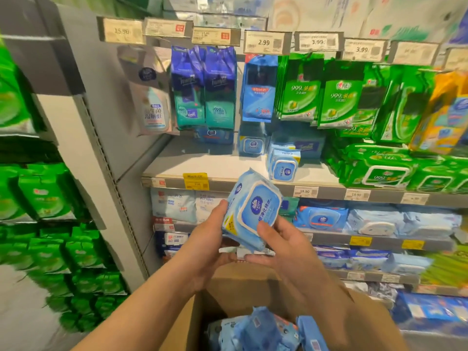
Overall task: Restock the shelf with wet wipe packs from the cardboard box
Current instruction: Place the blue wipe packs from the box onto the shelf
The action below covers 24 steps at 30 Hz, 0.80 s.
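Head view: your left hand (210, 239) and right hand (286, 247) both grip one light-blue wet wipe pack (253, 209) at frame centre, fingers curled round its lower edges, label facing you. It sits in front of the grey shelf (202, 168), where another blue pack (283, 165) stands. At the bottom of the frame, the cardboard box (243, 282) holds more packs (258, 330).

Price tags along the top rail read 15.90 (121, 31) at far left, then 2.99 (264, 42), 3.99 (317, 42) and 3.99 (361, 49) — the green hanging packs (300, 97) show "999". On the shelf edge (278, 188), a tag reads 19.90 (304, 191).
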Motion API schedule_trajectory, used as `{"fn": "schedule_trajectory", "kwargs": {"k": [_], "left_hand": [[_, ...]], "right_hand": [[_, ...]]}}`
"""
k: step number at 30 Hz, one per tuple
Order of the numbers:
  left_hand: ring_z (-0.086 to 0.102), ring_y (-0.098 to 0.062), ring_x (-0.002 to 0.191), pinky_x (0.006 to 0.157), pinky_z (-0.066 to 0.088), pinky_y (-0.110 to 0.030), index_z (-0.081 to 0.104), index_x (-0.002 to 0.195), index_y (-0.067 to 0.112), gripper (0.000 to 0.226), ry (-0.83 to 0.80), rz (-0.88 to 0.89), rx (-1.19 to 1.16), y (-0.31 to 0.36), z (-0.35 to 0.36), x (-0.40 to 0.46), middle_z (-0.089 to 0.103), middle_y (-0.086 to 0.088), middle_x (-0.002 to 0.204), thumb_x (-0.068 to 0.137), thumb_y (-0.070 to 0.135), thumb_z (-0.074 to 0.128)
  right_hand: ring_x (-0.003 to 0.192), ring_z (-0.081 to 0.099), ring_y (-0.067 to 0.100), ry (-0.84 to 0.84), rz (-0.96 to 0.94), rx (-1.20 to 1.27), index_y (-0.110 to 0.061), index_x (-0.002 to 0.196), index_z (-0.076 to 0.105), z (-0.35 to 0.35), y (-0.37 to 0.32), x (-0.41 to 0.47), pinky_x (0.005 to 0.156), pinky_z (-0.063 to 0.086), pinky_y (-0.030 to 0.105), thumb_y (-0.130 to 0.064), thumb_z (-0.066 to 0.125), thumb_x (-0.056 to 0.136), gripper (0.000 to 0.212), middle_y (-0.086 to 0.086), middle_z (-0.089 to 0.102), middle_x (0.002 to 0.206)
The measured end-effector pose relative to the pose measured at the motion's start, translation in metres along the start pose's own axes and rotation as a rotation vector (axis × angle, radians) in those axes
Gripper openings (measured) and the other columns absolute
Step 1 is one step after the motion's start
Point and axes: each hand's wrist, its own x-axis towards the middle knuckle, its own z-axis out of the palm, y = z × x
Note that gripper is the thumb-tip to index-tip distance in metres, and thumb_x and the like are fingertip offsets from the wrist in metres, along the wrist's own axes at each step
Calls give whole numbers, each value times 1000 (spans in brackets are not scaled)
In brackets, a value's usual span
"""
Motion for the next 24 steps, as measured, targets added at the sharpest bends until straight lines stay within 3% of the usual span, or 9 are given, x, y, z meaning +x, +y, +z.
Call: {"fn": "schedule_trajectory", "kwargs": {"k": [2, 5, 7, 11, 14, 17, 19, 22, 24], "left_hand": [[70, -15, 108, 81, 48, -33, 71, 125, 34, 48, -22, 34, 50, 3, -3, 6, 77, 5, 118, 106, 60, 35], [71, -25, 115, 95, 53, -42, 71, 126, 28, 46, -68, 54, 56, 11, -13, 20, 77, 0, 119, 107, 55, 39], [73, -24, 110, 105, 52, -53, 72, 125, 24, 45, -87, 61, 34, 19, -20, 33, 78, -3, 116, 107, 52, 41], [73, -22, 99, 106, 50, -59, 68, 125, 13, 42, -150, 89, 74, 32, -39, 66, 79, -5, 112, 99, 44, 57], [71, -27, 103, 100, 51, -58, 62, 130, 10, 48, -239, 69, 98, 42, -58, 94, 77, -7, 117, 92, 38, 67], [70, -31, 108, 92, 54, -53, 60, 132, 23, 43, -337, 73, 151, 49, -74, 126, 75, -8, 120, 92, 21, 75], [72, -32, 101, 88, 54, -50, 60, 131, 27, 48, -343, 92, 165, 53, -81, 148, 76, -9, 117, 90, 10, 77], [74, -20, 86, 71, 58, -33, 62, 127, 30, 46, -325, 131, 246, 65, -88, 182, 79, -5, 106, 90, 5, 74], [74, -17, 80, 66, 57, -28, 64, 126, 25, 44, -297, 141, 332, 75, -90, 209, 80, -5, 103, 88, 6, 76]], "right_hand": [[109, 73, 29, 7, 3, 68, -16, 129, 62, -1, 0, 5, 91, 57, 60, -34, 71, 85, 48, 7, 73, 122], [104, 74, 32, 36, -7, 72, -16, 134, 57, 0, -3, 18, 85, 59, 55, -25, 67, 94, 43, 8, 75, 117], [103, 74, 31, 53, -15, 35, -17, 135, 56, 2, -5, 30, 89, 58, 56, -29, 69, 90, 49, 6, 76, 115], [107, 73, 32, 120, -31, 0, -17, 133, 60, 7, -9, 57, 97, 54, 61, -34, 73, 85, 53, 7, 76, 117], [103, 74, 32, 225, -29, 15, -14, 131, 60, 12, -5, 85, 93, 56, 60, -25, 71, 92, 42, 10, 76, 115], [103, 73, 37, 274, -26, 64, -10, 131, 58, 26, 4, 117, 90, 58, 61, -30, 74, 87, 51, 19, 72, 118], [99, 75, 34, 305, -20, 40, -10, 126, 58, 35, 12, 136, 86, 60, 56, -26, 72, 92, 40, 19, 72, 116], [92, 77, 21, 351, -9, -86, -20, 114, 65, 41, 22, 166, 79, 63, 40, -27, 65, 99, 16, 6, 76, 106], [88, 76, 17, 396, -16, -155, -22, 104, 69, 40, 27, 188, 78, 63, 37, -31, 66, 98, 11, 4, 77, 101]]}}
